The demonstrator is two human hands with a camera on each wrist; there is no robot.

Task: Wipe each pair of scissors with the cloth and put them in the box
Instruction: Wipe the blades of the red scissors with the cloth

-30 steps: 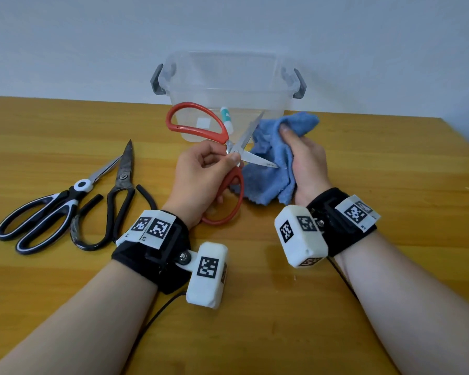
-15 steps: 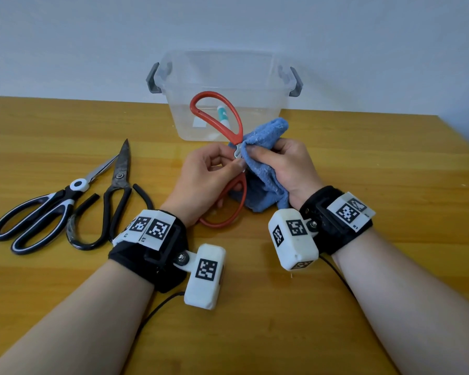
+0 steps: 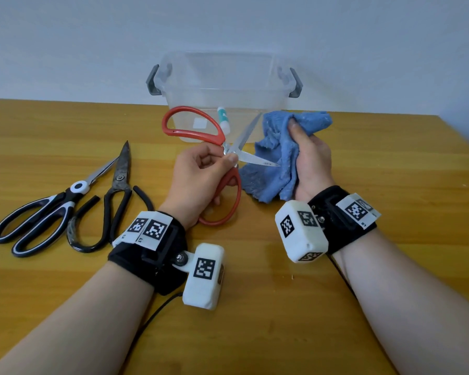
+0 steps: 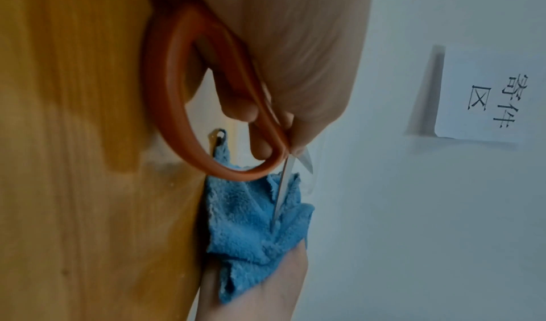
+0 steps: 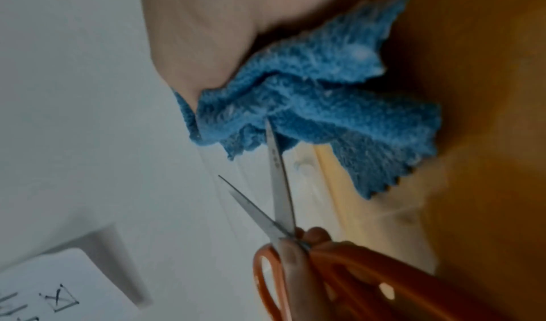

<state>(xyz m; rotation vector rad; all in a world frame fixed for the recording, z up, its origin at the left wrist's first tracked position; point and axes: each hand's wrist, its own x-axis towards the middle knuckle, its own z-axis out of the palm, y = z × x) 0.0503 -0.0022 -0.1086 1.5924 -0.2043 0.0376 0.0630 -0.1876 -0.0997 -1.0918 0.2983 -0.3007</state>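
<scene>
My left hand (image 3: 201, 174) grips the red-handled scissors (image 3: 190, 131) at the pivot, blades spread apart. One blade (image 3: 260, 161) points right at the blue cloth (image 3: 276, 163); its tip touches the folds. My right hand (image 3: 309, 158) holds the cloth bunched, thumb on top. In the left wrist view the red handle loop (image 4: 177, 106) curves round my fingers, the blade (image 4: 283, 186) running down into the cloth (image 4: 254, 221). The right wrist view shows the cloth (image 5: 319, 97) under my palm and both blades (image 5: 277, 174). The clear plastic box (image 3: 222, 85) stands behind.
Two more pairs lie on the wooden table (image 3: 390, 171) at left: black-and-white-handled scissors (image 3: 38, 217) and all-black shears (image 3: 114, 196). A small white-and-teal tube (image 3: 224, 119) shows in the box. A wall rises behind the box.
Half a second ago the cloth was wrapped round the blades near the pivot. Now my right hand has drawn the cloth off to the right, and the blades stand bare and spread.
</scene>
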